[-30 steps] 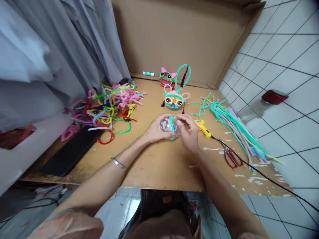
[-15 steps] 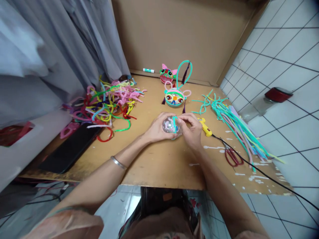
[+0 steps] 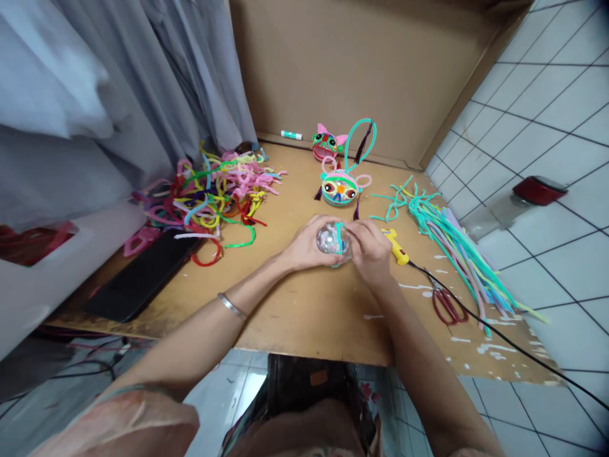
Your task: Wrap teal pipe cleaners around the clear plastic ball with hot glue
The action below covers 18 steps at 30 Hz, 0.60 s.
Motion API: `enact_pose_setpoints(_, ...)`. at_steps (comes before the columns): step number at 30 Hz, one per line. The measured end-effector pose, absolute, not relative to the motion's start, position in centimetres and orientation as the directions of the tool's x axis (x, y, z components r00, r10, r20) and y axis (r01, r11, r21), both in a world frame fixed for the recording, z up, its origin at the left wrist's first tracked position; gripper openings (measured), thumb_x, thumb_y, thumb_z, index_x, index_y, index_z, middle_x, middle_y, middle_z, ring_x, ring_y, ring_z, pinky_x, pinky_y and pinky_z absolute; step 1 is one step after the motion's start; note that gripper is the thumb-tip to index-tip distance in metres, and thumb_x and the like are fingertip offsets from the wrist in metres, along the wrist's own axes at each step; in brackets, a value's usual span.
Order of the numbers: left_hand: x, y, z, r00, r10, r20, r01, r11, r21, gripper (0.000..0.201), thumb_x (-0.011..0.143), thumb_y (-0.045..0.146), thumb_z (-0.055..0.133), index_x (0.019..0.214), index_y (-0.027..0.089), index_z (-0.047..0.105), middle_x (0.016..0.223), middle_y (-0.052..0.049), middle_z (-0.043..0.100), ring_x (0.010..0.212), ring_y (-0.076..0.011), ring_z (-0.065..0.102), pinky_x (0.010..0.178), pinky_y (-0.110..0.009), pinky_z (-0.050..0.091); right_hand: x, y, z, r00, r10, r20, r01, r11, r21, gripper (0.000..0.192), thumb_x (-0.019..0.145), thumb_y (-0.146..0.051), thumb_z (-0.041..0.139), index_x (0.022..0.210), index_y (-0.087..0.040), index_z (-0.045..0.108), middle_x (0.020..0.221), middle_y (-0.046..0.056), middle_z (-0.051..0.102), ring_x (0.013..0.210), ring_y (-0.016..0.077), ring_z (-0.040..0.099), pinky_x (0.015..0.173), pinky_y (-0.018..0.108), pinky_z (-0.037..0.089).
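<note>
Clear ball [image 3: 329, 240] sits between your two hands, just above the cardboard table [image 3: 304, 311], near the middle. Your left hand [image 3: 304, 244] cups it from the left side. Your right hand [image 3: 371, 251] is pressed on it from the right, with fingers on the teal fuzzy stick [image 3: 339, 233] that runs over the ball. Both hands are closed around the ball, close together.

It looks like you are partway done. One teal strip is already on the ball. The ball has shiny bits inside, but no eyes, ears or loop yet. The finished round face [image 3: 339, 189] with its tall teal loop stands just behind your hands, and a second pink-eared one [image 3: 327, 143] stands further back, so you can see how much more a done one has.

The yellow glue gun [image 3: 396, 246] lies just beside your right hand. The red scissors [image 3: 445, 303] lie further right, next to the long teal sticks [image 3: 457, 244]. A heap of bent colored sticks [image 3: 214, 193] is well off to the left.

Compared with a second ago, your hands have hardly moved. The ball is in the same place over the table. Your right hand has closed in more over the ball, so less of it shows. Your head has shifted a little, so everything slid slightly to the right in the picture.
</note>
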<state>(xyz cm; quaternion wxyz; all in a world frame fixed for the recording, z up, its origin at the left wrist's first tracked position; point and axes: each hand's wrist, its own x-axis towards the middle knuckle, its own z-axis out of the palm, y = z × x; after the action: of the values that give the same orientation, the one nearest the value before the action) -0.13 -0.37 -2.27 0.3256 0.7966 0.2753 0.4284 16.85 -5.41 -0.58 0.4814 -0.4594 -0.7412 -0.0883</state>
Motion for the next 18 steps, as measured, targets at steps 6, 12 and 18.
enact_pose_setpoints(6, -0.18, -0.44, -2.14, 0.492, 0.71, 0.503, 0.162, -0.643, 0.749, 0.069, 0.059, 0.033, 0.083, 0.122, 0.021, 0.058, 0.123, -0.01, 0.062, 0.112, -0.0269, 0.061, 0.098, -0.042, 0.05, 17.37, -5.21, -1.35, -0.235, 0.503, 0.832, 0.833, 0.546, -0.095, 0.022, 0.096, -0.02, 0.048, 0.096, -0.024, 0.07, 0.09, 0.008, 0.072, 0.083, 0.0193, 0.066, 0.073, 0.031, 0.05)
enact_pose_setpoints(12, -0.28, -0.27, -2.24, 0.498, 0.703, 0.507, 0.152, -0.647, 0.747, 0.07, 0.058, 0.031, 0.083, 0.122, 0.021, 0.059, 0.123, -0.01, 0.062, 0.112, -0.0277, 0.061, 0.099, -0.044, 0.049, 17.42, -5.42, -1.29, -0.217, 0.542, 0.812, 0.836, 0.532, -0.132, 0.023, 0.096, -0.021, 0.048, 0.093, -0.024, 0.071, 0.087, 0.007, 0.07, 0.08, 0.0196, 0.063, 0.073, 0.033, 0.047)
enact_pose_setpoints(18, -0.29, -0.24, -2.12, 0.5, 0.702, 0.508, 0.144, -0.645, 0.75, 0.069, 0.057, 0.034, 0.083, 0.121, 0.019, 0.06, 0.121, -0.011, 0.062, 0.113, -0.028, 0.061, 0.1, -0.043, 0.049, 17.15, -5.54, -0.96, -0.25, 0.546, 0.799, 0.835, 0.539, -0.107, 0.025, 0.097, -0.02, 0.044, 0.088, -0.021, 0.067, 0.08, 0.007, 0.068, 0.076, 0.0199, 0.06, 0.07, 0.033, 0.044)
